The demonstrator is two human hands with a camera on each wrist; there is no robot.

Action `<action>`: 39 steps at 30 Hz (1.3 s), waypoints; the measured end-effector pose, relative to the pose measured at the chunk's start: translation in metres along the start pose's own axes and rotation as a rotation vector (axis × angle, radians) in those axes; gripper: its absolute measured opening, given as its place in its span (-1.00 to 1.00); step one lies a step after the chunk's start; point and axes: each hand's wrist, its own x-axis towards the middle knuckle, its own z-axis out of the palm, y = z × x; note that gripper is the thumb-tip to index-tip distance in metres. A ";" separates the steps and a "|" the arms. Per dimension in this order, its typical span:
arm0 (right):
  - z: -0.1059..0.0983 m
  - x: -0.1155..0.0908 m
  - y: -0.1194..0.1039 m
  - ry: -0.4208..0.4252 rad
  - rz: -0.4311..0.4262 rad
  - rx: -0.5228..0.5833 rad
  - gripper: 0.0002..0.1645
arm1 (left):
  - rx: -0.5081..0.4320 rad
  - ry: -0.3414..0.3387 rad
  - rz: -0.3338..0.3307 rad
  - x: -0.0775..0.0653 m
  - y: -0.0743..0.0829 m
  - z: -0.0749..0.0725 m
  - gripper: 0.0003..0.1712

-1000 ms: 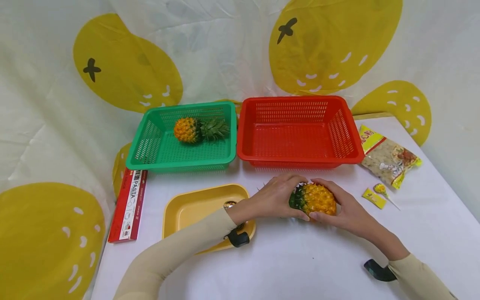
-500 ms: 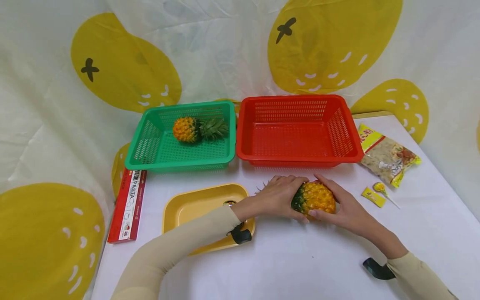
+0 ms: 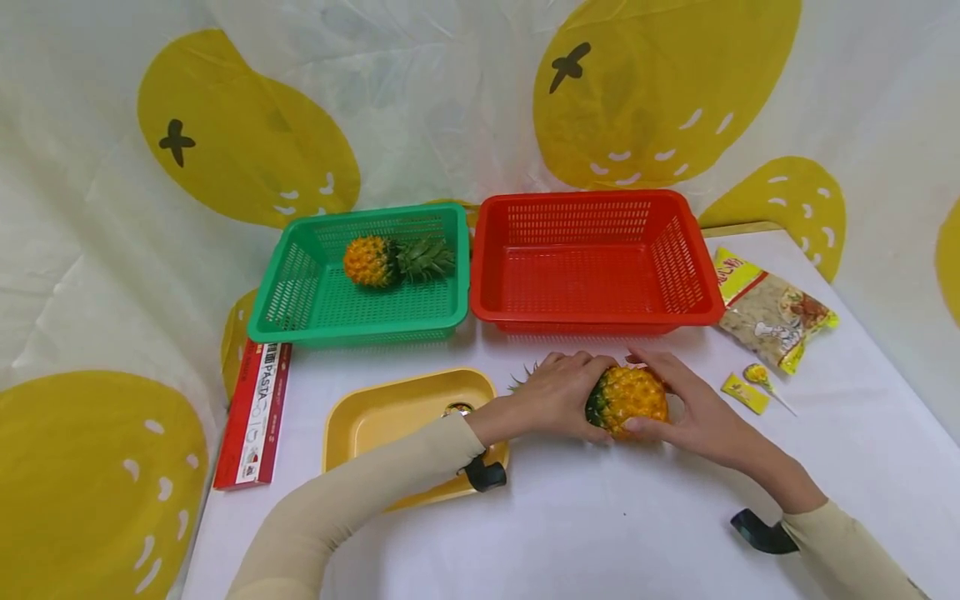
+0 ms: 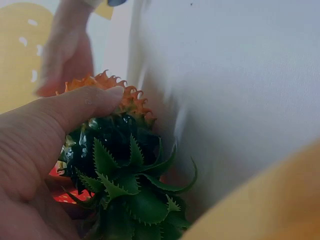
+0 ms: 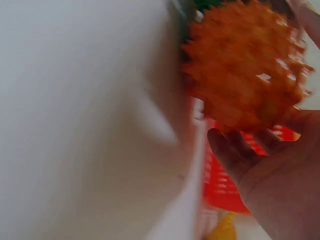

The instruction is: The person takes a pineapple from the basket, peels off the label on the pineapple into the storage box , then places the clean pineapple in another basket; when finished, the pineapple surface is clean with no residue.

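A pineapple (image 3: 637,400) lies on its side above the white table, its orange body to the right. My left hand (image 3: 558,396) grips it near the crown, with the thumb over the green end of the body. Spiky green leaves (image 4: 135,185) show below that thumb in the left wrist view. Around the orange end is my right hand (image 3: 701,412), fingers loosely spread and a gap visible between palm and fruit. In the right wrist view, its relaxed fingers (image 5: 227,152) are beside the pineapple's lower edge; whether they touch it is unclear.
Behind the hands stand a green basket (image 3: 356,333) holding another pineapple (image 3: 370,262) and a red basket (image 3: 596,318). A yellow tray (image 3: 341,417), partly under my left arm, contains a partly hidden item. A pasta box (image 3: 253,417), food bag (image 3: 776,317), yellow packet (image 3: 746,392) and lollipop (image 3: 757,374) lie around.
The right hand's fingers have loosened, and a gap now shows between its palm and the pineapple. The left hand keeps its grip, with little movement. The view has shifted slightly.
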 end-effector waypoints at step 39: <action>-0.064 0.058 0.044 0.301 0.271 0.041 0.29 | 0.036 -0.014 -0.031 -0.001 0.003 0.000 0.14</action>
